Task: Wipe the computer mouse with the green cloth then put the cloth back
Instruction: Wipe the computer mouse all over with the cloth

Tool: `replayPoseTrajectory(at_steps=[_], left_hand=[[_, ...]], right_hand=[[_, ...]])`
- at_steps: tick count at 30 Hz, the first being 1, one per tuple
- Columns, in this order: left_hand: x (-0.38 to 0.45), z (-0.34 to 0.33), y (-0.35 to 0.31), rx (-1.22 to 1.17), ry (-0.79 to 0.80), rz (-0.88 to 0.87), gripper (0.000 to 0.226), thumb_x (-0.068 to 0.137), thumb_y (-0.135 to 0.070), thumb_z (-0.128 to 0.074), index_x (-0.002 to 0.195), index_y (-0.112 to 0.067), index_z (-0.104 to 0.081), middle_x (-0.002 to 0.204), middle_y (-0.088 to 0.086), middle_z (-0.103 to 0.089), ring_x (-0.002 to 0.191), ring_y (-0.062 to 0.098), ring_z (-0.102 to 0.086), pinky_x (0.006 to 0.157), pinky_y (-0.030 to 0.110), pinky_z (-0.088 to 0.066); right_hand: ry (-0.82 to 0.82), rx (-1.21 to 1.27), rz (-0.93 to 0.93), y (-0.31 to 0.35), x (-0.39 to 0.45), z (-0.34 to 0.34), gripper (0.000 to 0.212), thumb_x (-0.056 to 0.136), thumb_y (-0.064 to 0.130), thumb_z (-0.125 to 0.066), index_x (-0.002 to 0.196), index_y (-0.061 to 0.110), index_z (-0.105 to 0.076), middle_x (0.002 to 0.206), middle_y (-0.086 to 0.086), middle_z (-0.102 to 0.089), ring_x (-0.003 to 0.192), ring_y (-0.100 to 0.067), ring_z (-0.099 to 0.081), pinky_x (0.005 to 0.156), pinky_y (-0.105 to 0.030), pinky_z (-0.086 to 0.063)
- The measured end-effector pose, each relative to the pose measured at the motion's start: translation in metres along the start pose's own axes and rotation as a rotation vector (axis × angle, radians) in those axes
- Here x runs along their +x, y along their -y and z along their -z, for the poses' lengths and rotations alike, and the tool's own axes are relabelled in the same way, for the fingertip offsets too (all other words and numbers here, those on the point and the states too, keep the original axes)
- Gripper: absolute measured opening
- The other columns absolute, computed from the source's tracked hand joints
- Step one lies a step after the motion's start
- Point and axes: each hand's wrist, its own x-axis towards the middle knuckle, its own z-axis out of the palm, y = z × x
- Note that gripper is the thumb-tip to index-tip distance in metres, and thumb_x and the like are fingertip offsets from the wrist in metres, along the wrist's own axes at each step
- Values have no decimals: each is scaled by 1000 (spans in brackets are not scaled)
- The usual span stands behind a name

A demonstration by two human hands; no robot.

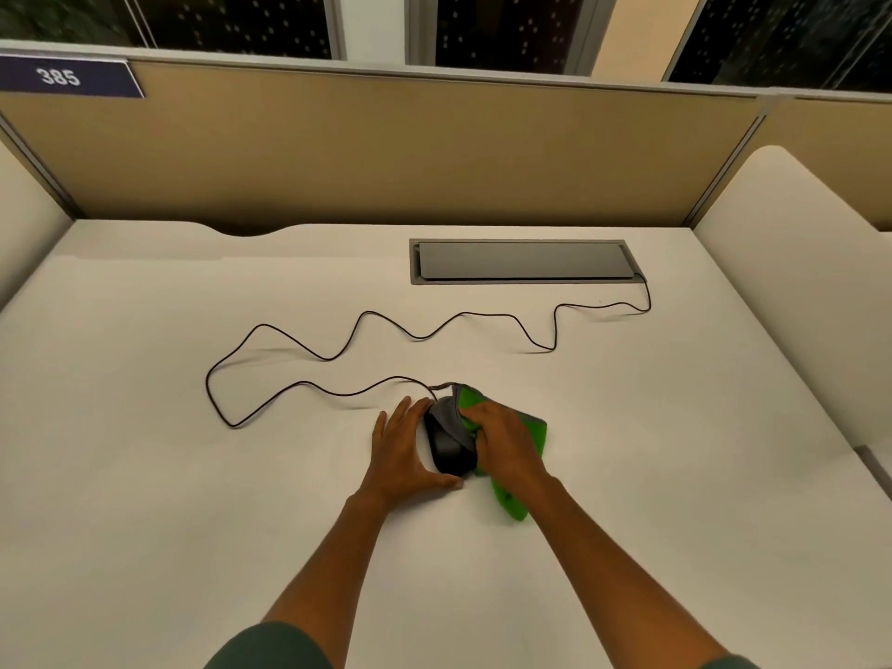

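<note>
The wiping step is judged under way: the black computer mouse, near-centre on the bench, is steadied by the left hand in a wide grip, the green cloth is bunched in the right hand, and further passes seem needed.

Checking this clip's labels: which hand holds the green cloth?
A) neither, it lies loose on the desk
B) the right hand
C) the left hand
B: the right hand grips the green cloth against the mouse, while the left hand steadies the mouse bare.
</note>
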Motion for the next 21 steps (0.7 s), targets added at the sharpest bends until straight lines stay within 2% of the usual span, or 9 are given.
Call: replayPoseTrajectory(at_steps=[2,7,10,13,16,21], left_hand=[[-1,-1,0,-6,-6,-6,124,46,-77,-69,147,-21,-26,154,-3,-33,149,16,-13,121,45,-1],[1,-4,2,27,-18,-4,125,45,-78,-68,147,-20,-26,153,-4,-35,149,15,-14,121,43,0],[2,-4,3,35,2,3,127,44,-80,-65,148,-19,-25,155,-4,-32,149,15,-12,120,41,3],[1,-5,4,39,-5,-1,117,53,-76,-59,148,-19,-25,156,0,-30,149,17,-10,120,40,5],[2,-4,3,37,6,0,109,58,-69,-61,148,-19,-25,157,2,-29,150,18,-10,120,41,4],[5,-4,2,68,24,11,97,68,-59,-64,148,-20,-27,157,-2,-29,150,17,-9,120,42,5]], right_hand=[[-24,36,7,-1,-17,-2,55,77,-7,-65,129,9,-57,133,-13,-56,121,-30,-50,104,-37,-43],[-169,67,21,11,-57,-16,43,83,-9,-52,123,6,-62,126,-13,-56,114,-28,-52,100,-29,-42],[-203,33,61,20,-68,-24,39,81,-10,-57,116,4,-66,120,-18,-60,109,-34,-56,97,-34,-46],[-195,-25,128,27,-73,-30,36,76,-7,-68,110,4,-70,113,-19,-64,101,-37,-61,88,-38,-54],[-155,-92,172,29,-71,-32,38,72,-5,-71,108,6,-71,111,-18,-65,95,-37,-62,80,-39,-58],[-32,-185,220,34,-49,-24,34,84,2,-56,116,10,-66,129,-14,-55,113,-35,-50,92,-40,-50]])
